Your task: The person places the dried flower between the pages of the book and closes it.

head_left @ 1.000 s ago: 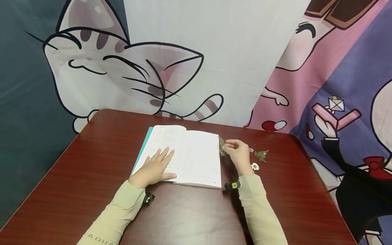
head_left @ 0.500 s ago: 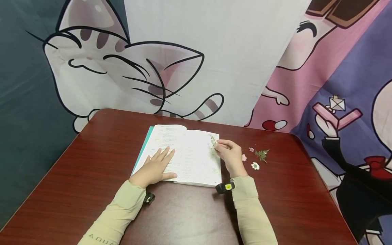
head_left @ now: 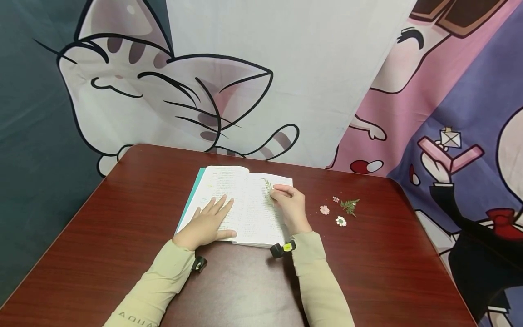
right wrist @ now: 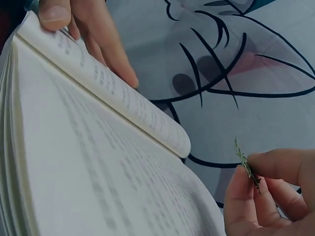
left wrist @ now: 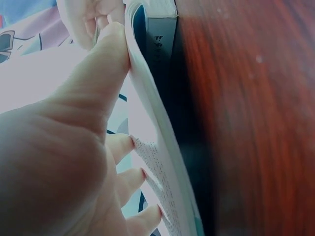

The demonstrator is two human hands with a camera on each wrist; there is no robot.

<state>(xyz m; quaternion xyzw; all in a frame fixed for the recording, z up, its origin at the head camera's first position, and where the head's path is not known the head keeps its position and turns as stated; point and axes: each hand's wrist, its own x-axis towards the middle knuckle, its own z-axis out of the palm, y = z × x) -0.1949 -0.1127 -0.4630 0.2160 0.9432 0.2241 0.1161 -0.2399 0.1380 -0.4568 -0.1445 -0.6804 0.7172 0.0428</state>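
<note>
Pale yellow-green sleeves (head_left: 323, 281), dark lettering (head_left: 134, 319), black wrist cameras (head_left: 277, 250), yellow label (head_left: 288, 247)

Head view: bright, mostly sharp.
Glossy red-brown wooden table (head_left: 253, 295): pale glare at the near middle; dark shadow along the right beige fabric sleeve (head_left: 323, 281).
Left wrist view: washed-out white at upper left, table grain blurred.
Open white-paged book (head_left: 257, 218): print smeared in the dim, bluish right wrist view.
</note>
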